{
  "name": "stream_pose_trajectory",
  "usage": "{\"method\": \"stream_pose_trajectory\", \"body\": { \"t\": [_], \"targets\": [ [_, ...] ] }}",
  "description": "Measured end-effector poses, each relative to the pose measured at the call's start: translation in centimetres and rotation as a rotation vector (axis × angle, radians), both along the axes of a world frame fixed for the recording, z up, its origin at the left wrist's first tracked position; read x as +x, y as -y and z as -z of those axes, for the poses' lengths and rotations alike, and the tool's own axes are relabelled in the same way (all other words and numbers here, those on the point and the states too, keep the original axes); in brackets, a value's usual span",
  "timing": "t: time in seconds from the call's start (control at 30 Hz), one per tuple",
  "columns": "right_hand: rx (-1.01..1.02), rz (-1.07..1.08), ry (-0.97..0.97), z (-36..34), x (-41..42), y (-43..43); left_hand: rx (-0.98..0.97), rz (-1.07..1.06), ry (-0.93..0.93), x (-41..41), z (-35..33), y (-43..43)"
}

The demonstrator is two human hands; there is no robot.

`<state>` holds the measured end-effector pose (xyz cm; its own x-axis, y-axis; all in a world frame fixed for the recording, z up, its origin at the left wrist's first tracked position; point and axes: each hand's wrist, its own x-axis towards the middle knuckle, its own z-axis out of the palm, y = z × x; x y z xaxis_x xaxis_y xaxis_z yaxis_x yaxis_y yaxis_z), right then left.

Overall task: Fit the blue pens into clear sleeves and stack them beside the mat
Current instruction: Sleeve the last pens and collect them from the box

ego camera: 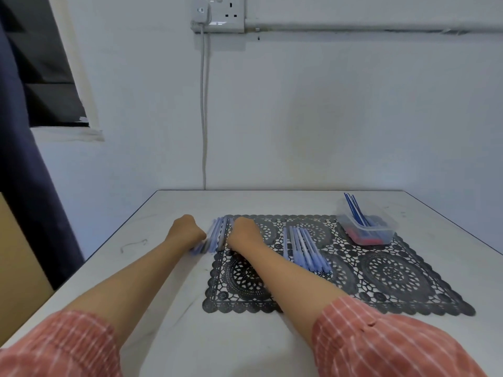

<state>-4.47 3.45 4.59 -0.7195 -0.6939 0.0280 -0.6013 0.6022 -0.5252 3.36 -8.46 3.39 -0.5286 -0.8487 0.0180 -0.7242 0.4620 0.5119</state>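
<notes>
1. While the left hand [186, 231] and the right hand [243, 232] sit on either side of it, a stack of blue pens [215, 236] lies on the counter [152, 268] along the far left edge of the black lace mat [381, 276], touching both hands.
2. Both hands show only their backs, bent over the stack. Their fingers are hidden, so I cannot tell whether they grip the pens or merely press against them.
3. The stack is too blurred to tell whether its pens are in clear sleeves.
4. A second row of blue pens [306, 250] lies side by side on the mat, just right of the right forearm.
5. At the mat's far right corner stands a clear plastic tub [366, 229] with thin blue refills [353, 210] leaning out of it.
6. A white cable [203, 118] hangs down the wall from a socket [217, 14] to the counter's far edge.
</notes>
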Motion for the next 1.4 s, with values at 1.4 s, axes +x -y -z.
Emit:
{"method": "stream_pose_trajectory", "body": {
  "t": [1.4],
  "targets": [
    [-0.139, -0.020, 0.098, -2.4, -3.2, -6.7, -0.056, 0.067, -0.220, -3.6, -2.0, -8.1]
  ]
}}
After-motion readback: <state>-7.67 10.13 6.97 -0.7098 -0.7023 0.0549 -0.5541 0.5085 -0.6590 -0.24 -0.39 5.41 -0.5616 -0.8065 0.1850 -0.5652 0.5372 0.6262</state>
